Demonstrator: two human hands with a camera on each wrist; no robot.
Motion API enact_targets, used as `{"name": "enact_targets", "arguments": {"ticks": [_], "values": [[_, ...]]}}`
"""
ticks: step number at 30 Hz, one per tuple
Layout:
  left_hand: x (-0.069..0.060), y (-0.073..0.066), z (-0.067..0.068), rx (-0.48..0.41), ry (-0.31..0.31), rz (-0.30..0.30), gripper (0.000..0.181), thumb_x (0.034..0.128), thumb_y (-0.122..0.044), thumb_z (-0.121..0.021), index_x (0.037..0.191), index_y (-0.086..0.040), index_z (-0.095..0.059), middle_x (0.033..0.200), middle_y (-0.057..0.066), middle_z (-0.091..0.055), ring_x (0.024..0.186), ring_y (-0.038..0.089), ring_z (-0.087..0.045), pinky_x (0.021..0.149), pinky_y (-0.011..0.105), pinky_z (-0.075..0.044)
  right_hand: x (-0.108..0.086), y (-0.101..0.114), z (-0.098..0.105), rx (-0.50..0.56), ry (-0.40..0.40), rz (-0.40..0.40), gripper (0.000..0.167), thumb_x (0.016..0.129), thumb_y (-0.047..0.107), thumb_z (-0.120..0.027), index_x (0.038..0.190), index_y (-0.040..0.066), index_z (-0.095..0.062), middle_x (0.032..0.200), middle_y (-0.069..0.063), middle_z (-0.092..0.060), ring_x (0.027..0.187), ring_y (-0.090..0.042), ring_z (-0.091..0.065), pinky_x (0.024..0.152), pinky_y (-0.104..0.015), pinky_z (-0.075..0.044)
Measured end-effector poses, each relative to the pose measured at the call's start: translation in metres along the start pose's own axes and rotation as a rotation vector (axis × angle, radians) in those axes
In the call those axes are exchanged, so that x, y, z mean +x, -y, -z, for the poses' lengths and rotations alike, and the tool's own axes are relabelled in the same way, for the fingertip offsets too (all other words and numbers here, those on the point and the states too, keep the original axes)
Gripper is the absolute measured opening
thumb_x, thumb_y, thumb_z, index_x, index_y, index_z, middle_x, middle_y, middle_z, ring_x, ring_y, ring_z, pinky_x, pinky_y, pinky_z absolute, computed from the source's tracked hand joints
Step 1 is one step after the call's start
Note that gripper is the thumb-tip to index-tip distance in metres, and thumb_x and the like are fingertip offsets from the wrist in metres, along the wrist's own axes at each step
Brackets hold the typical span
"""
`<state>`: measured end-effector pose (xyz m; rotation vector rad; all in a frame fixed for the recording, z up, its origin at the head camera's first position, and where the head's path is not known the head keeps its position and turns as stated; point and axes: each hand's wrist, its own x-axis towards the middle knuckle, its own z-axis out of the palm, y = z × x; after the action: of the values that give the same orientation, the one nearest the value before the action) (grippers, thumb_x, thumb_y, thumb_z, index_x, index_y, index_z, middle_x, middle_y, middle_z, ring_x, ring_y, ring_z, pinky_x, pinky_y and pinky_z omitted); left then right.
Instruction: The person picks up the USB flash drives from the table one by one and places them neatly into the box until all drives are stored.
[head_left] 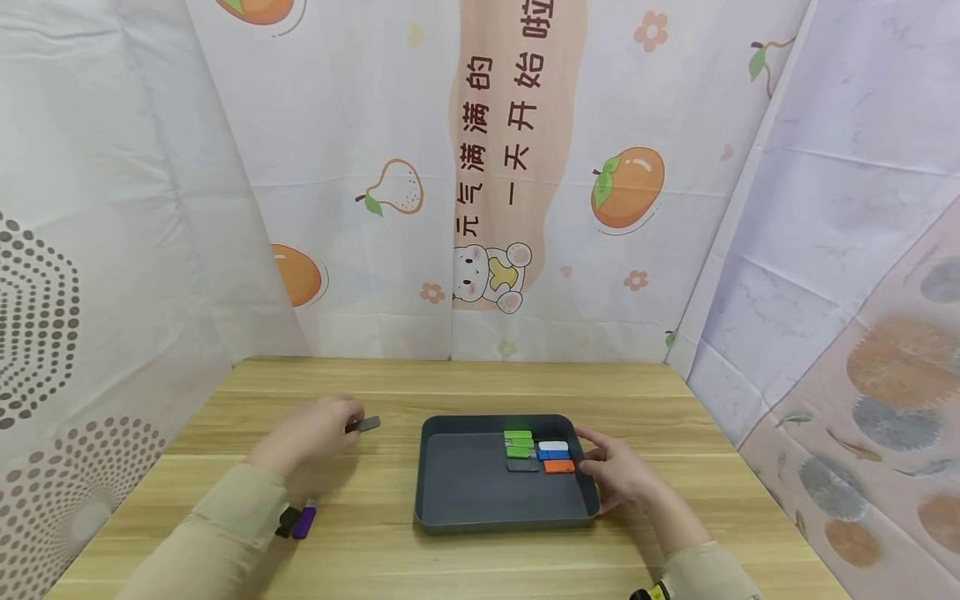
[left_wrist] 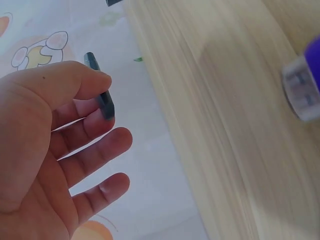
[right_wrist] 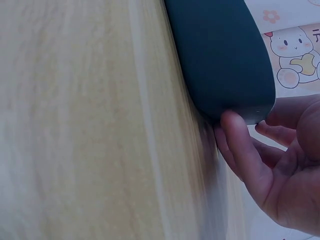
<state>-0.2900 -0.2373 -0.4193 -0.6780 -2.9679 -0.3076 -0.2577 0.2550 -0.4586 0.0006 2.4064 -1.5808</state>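
Note:
My left hand point(head_left: 318, 429) is above the table, left of the tray, and pinches a dark grey USB flash drive point(head_left: 363, 424) between thumb and fingers. In the left wrist view the drive point(left_wrist: 104, 97) is seen edge-on, with the other fingers spread loosely below it. My right hand point(head_left: 622, 471) holds the dark grey tray point(head_left: 495, 527) at its right side; in the right wrist view its fingertips touch the outer wall point(right_wrist: 225, 60). Inside the tray, toward the back right, lie several flash drives: green ones point(head_left: 518, 452), a white one point(head_left: 553, 447), a blue one, an orange one point(head_left: 558, 467) and a grey one point(head_left: 522, 467).
A purple flash drive point(head_left: 304, 521) and a black one point(head_left: 287, 521) lie on the wooden table point(head_left: 360, 558) beside the left forearm, which partly covers the black one. Printed curtains point(head_left: 360, 275) hang behind the table and at both sides.

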Motion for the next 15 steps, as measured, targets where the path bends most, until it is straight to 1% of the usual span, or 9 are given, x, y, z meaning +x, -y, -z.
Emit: {"name": "enact_targets", "arguments": {"ticks": [4, 8, 15], "values": [[0.004, -0.006, 0.001, 0.026, -0.030, -0.025, 0.009, 0.0881, -0.016, -0.075, 0.092, -0.018, -0.067, 0.089, -0.006, -0.060, 0.070, 0.011, -0.051, 0.063, 0.034, -0.047, 0.000, 0.000, 0.000, 0.002, 0.002, 0.002, 0.063, 0.098, -0.001, -0.060, 0.156, 0.015, -0.042, 0.129, -0.025, -0.059, 0.101, -0.036, -0.064, 0.054, -0.053, -0.057], [0.009, -0.011, 0.002, 0.048, -0.058, -0.049, 0.009, 0.0874, -0.016, -0.076, 0.091, -0.017, -0.068, 0.089, -0.006, -0.059, 0.069, 0.010, -0.051, 0.064, 0.035, -0.047, 0.000, 0.000, 0.000, 0.000, 0.007, 0.007, 0.062, 0.098, 0.000, -0.060, 0.156, 0.014, -0.041, 0.130, -0.026, -0.059, 0.100, -0.036, -0.064, 0.054, -0.053, -0.057], [0.020, -0.021, 0.004, 0.060, -0.114, -0.067, 0.007, 0.0884, -0.018, -0.075, 0.092, -0.018, -0.069, 0.089, -0.005, -0.060, 0.068, 0.010, -0.051, 0.064, 0.034, -0.047, 0.001, -0.001, 0.000, 0.000, 0.001, 0.004, 0.062, 0.098, 0.000, -0.060, 0.156, 0.015, -0.042, 0.130, -0.025, -0.059, 0.101, -0.036, -0.064, 0.054, -0.053, -0.057]]}}
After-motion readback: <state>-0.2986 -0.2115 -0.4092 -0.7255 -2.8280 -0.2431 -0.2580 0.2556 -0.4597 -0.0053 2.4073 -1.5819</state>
